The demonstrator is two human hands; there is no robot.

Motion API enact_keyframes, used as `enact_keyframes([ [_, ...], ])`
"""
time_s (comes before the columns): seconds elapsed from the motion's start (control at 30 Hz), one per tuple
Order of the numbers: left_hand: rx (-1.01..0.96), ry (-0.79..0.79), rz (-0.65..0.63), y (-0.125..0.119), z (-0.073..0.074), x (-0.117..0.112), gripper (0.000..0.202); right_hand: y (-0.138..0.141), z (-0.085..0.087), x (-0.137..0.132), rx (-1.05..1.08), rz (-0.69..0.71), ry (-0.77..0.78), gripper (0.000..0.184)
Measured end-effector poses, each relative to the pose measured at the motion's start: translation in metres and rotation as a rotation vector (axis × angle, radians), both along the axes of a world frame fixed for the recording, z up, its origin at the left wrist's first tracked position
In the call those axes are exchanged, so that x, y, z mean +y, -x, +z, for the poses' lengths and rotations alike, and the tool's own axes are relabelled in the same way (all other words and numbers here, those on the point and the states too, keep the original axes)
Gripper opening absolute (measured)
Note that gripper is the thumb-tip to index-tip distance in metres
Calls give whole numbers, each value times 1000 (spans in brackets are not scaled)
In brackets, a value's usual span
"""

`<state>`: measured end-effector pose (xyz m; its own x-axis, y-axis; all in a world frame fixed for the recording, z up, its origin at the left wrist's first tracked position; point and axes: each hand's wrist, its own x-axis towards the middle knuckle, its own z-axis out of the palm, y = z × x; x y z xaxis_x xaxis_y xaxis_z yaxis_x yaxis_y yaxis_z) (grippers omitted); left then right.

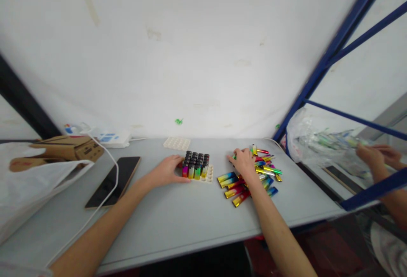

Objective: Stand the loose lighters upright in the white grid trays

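Several shiny lighters (197,171) with black tops stand upright in rows in a white holed tray (210,174). My left hand (168,170) curves around the tray's left side, thumb at the front and fingers at the back. Its thumb lies close to the front row. To the right is a loose heap of coloured metallic lighters (235,190), lying flat. My right hand (244,163) is over the heap's back left part, fingers bent down. A bit of green lighter (234,157) shows at its fingertips; the rest is hidden under the hand.
A second white holed tray (177,143) lies near the wall. On the left are a dark phone (113,181) under a white cable, a cardboard box (71,146) and a white plastic bag (28,188). A blue metal frame (313,79) stands right, with another person's hands (378,155) beyond it.
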<state>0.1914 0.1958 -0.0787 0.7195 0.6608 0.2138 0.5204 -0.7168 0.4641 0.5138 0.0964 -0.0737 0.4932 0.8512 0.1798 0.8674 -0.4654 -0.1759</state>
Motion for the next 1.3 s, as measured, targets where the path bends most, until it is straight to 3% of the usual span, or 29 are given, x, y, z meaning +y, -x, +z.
enact_keyframes([
  [0.23, 32, 4, 2, 0, 3, -4, 64, -11, -16, 15, 195, 220, -398, 45],
  [0.4, 42, -5, -4, 1, 0, -1, 64, -10, -17, 23, 496, 206, -642, 60],
  [0.57, 29, -6, -5, 1, -5, 2, 65, 1, -13, 22, 847, 319, -596, 52],
  [0.8, 4, 11, -8, 1, -1, -1, 63, 11, -17, 20, 998, 303, -610, 44],
  [0.97, 45, 6, -10, 2, 0, -1, 64, 14, -17, 17, 1484, 299, -554, 48],
  [1.07, 57, 2, -5, 2, 0, 0, 64, 18, -14, 14, 1668, 301, -542, 39],
  [1.2, 43, 9, -4, 2, 0, 0, 64, 24, -8, 11, 1808, 302, -512, 29],
  [1.3, 58, 7, -14, 2, 1, 0, 64, 28, -5, 8, 1870, 346, -468, 32],
])
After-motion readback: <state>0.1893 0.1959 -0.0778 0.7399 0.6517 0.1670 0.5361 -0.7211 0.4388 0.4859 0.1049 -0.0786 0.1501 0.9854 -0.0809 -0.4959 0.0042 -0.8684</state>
